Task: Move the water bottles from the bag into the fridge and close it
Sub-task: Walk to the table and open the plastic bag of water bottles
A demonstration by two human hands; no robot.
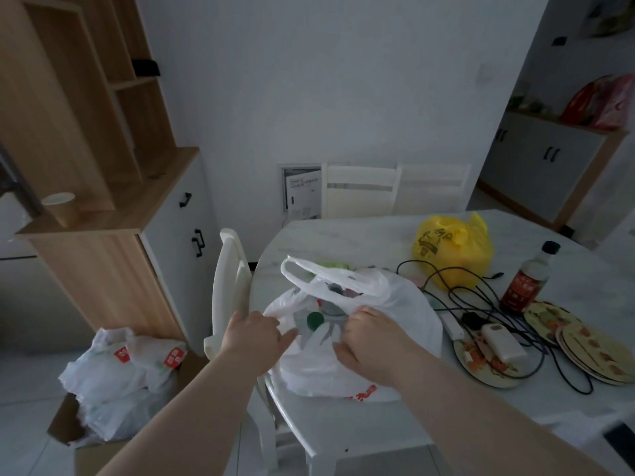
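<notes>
The white plastic bag (360,338) sits at the near edge of the surface (343,235); at its left side the left hand (252,334) rests with its grip spread apart on the thin film. In the bag's mouth a green bottle cap (315,319) shows, and on its right side the right hand (374,341) pinches the film. The film is limp and slippery, the bottles likely heavy and rigid, so they are best taken just below the cap.
</notes>
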